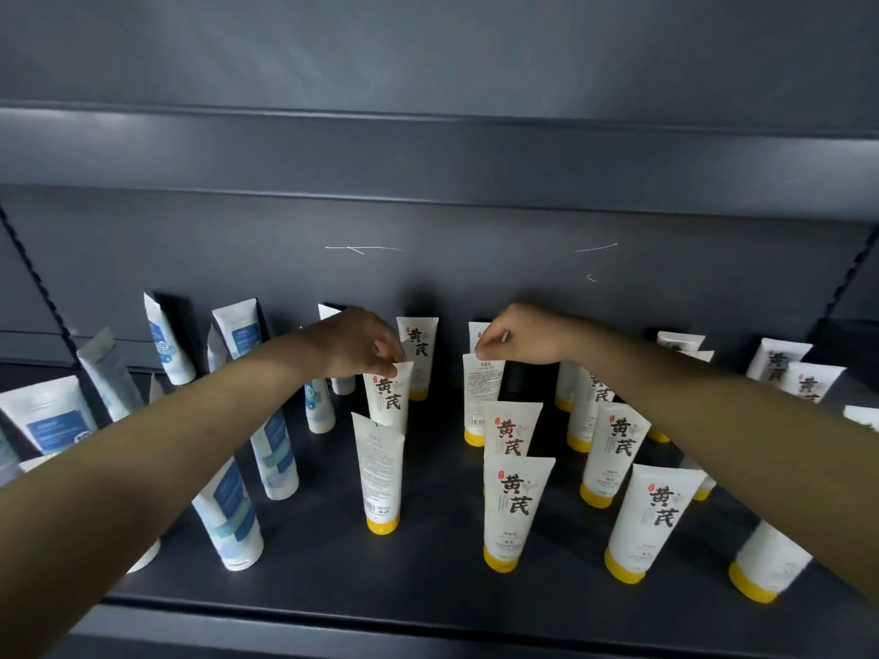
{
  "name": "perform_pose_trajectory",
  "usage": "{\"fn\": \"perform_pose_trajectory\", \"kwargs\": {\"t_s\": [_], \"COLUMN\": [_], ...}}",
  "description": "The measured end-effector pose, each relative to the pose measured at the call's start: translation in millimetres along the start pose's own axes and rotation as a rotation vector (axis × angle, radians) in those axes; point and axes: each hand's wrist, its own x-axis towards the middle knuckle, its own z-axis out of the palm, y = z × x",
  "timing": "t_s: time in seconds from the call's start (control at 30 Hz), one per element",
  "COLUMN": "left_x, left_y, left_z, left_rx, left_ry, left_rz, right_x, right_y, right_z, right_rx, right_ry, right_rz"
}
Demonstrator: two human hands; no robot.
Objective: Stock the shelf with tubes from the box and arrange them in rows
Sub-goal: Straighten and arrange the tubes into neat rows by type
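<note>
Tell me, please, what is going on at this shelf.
A person is arranging yellow-capped tubes on the shelf. The left hand pinches the top of the left tube, label forward; the right hand pinches the right tube, which shows its back. Both stay upright. Blue tubes lean at the left.
</note>
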Motion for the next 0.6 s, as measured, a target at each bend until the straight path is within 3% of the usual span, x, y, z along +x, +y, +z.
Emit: {"fn": "perform_pose_trajectory", "kwargs": {"t_s": [0.47,0.6], "left_x": [12,12], "left_y": [-2,1], "left_z": [9,9], "left_rx": [0.016,-0.013], "left_ry": [0.059,0.071], "left_rz": [0.046,0.022], "right_x": [13,14], "right_y": [7,9], "right_z": [10,11], "right_rx": [0.048,0.110], "right_ry": [0.119,0.055], "right_rz": [0.091,0.179]}}
